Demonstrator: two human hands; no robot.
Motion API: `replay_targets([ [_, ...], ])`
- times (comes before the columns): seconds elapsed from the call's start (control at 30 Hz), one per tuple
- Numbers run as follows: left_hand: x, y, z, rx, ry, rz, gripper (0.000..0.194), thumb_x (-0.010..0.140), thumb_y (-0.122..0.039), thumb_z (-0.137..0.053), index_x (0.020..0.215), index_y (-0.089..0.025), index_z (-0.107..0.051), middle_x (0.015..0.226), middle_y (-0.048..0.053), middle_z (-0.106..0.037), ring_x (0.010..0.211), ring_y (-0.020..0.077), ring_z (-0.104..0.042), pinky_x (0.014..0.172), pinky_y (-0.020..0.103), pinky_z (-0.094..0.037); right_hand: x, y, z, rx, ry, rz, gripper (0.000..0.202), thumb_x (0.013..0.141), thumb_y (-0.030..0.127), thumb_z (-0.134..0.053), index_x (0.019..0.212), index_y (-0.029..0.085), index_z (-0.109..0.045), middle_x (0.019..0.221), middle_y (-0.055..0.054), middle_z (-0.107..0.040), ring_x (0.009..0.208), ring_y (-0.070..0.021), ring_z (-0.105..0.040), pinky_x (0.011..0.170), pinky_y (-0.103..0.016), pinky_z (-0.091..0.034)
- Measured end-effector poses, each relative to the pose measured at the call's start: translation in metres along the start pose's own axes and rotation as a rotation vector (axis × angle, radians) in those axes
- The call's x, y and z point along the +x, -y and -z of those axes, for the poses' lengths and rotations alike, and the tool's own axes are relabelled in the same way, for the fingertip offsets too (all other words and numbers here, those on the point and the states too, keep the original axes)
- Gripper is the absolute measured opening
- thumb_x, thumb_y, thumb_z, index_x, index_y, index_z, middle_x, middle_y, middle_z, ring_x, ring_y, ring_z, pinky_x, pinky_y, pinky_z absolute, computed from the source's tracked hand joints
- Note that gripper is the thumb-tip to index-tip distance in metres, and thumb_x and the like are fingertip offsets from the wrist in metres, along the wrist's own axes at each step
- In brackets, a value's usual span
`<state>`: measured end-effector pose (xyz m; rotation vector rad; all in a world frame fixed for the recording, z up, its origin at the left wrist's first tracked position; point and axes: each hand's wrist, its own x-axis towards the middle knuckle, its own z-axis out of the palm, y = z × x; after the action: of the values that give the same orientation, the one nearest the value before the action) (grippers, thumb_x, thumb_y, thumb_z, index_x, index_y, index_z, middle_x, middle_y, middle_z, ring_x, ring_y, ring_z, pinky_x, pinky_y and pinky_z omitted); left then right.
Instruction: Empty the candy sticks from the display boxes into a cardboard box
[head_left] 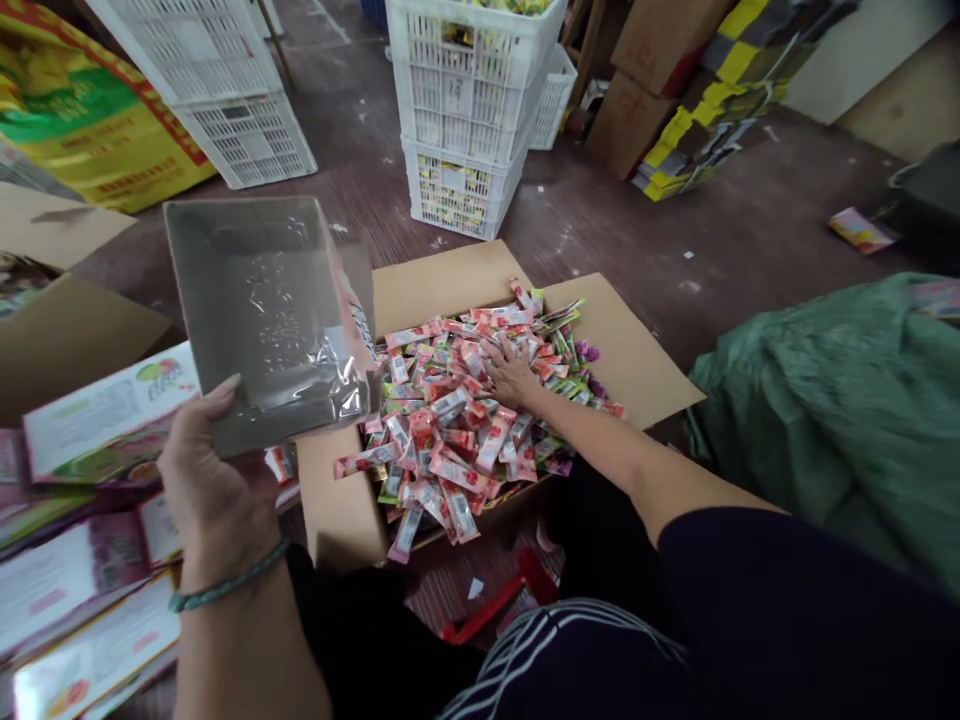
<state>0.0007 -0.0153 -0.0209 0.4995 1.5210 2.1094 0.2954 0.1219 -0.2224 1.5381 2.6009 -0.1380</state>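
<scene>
Sachets (450, 420) in brown carton (637, 360): pink-red, some green. Left of carton: silver-grey box (262, 310). Behind it: white lattice crates (465, 110). Right: green sack (832, 410).

We see a dark floor (750, 230) carrying an open cardboard box (637, 360) in the middle, white crates (465, 120) stacked at the far side, brown cartons (637, 110) far right, a green sack (840, 410) on the right, and flattened printed boxes (82, 590) near left.

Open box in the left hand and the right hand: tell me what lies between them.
Head view: sachets heaped in the carton fill the stretch.
</scene>
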Motion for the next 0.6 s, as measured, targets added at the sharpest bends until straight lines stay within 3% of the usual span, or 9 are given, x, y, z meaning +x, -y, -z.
replay_targets([
  [0.13,-0.005,0.0,-0.012,-0.13,0.169,0.203,0.018,0.056,-0.024,-0.068,0.071,-0.017,-0.075,0.075,-0.002,-0.072,0.077,0.0143,-0.064,0.069,0.022,-0.055,0.011,-0.004,0.024,0.04,0.105,0.017,0.073,0.1,0.049,-0.052,0.165,0.018,-0.04,0.178,-0.013,-0.008,0.162,-0.0471,0.0,0.123,-0.079,-0.013],
  [0.23,-0.013,0.006,-0.018,-0.114,0.331,0.355,0.019,0.064,-0.027,-0.069,0.079,-0.017,-0.077,0.082,0.0,-0.076,0.077,0.0156,-0.067,0.068,0.023,-0.057,-0.012,-0.003,0.058,0.26,0.034,-0.014,0.074,0.094,0.037,-0.059,0.165,0.024,-0.04,0.177,-0.012,-0.014,0.163,-0.0442,-0.005,0.123,-0.078,-0.008],
  [0.3,-0.026,0.013,-0.021,-0.123,0.462,0.407,0.02,0.069,-0.028,-0.069,0.084,-0.018,-0.077,0.086,0.001,-0.078,0.079,0.0167,-0.07,0.07,0.024,-0.059,-0.046,0.0,0.078,0.607,-0.12,-0.007,0.063,0.096,0.033,-0.055,0.158,0.026,-0.051,0.174,-0.011,-0.026,0.163,-0.0394,-0.014,0.126,-0.074,-0.009],
  [0.37,-0.047,0.022,-0.024,-0.141,0.561,0.455,0.016,0.071,-0.027,-0.07,0.084,-0.019,-0.077,0.082,0.0,-0.078,0.074,0.0167,-0.071,0.07,0.025,-0.06,-0.089,0.003,0.094,0.929,-0.236,0.037,0.056,0.105,0.041,-0.037,0.159,0.029,-0.048,0.168,-0.009,-0.04,0.159,-0.0311,-0.031,0.126,-0.065,-0.027],
  [0.43,-0.073,0.032,-0.028,-0.15,0.628,0.549,0.01,0.072,-0.023,-0.072,0.081,-0.019,-0.075,0.075,-0.001,-0.076,0.067,0.0164,-0.07,0.067,0.025,-0.06,-0.135,0.008,0.105,1.241,-0.299,0.074,0.061,0.108,0.057,-0.026,0.163,0.035,-0.036,0.162,-0.006,-0.049,0.148,-0.0263,-0.048,0.116,-0.055,-0.046],
  [0.5,-0.101,0.044,-0.031,-0.154,0.71,0.696,0.008,0.074,-0.021,-0.073,0.082,-0.019,-0.074,0.074,0.0,-0.076,0.064,0.0167,-0.07,0.066,0.026,-0.06,-0.178,0.013,0.113,1.572,-0.341,0.056,0.074,0.099,0.073,-0.043,0.163,0.037,-0.034,0.156,-0.005,-0.055,0.137,-0.0267,-0.059,0.107,-0.048,-0.055],
  [0.57,-0.129,0.056,-0.034,-0.143,0.818,0.836,0.01,0.078,-0.022,-0.071,0.087,-0.017,-0.074,0.08,0.002,-0.079,0.068,0.0177,-0.072,0.068,0.028,-0.061,-0.215,0.018,0.118,1.856,-0.357,0.004,0.086,0.084,0.077,-0.067,0.155,0.034,-0.045,0.146,-0.006,-0.063,0.128,-0.029,-0.063,0.103,-0.047,-0.056],
  [0.6,-0.141,0.06,-0.036,-0.128,0.885,0.888,0.014,0.081,-0.023,-0.069,0.091,-0.016,-0.075,0.084,0.003,-0.08,0.071,0.0188,-0.074,0.071,0.03,-0.062,-0.232,0.02,0.121,1.923,-0.368,-0.023,0.085,0.081,0.077,-0.07,0.15,0.033,-0.05,0.141,-0.005,-0.066,0.126,-0.0294,-0.064,0.101,-0.047,-0.057],
])
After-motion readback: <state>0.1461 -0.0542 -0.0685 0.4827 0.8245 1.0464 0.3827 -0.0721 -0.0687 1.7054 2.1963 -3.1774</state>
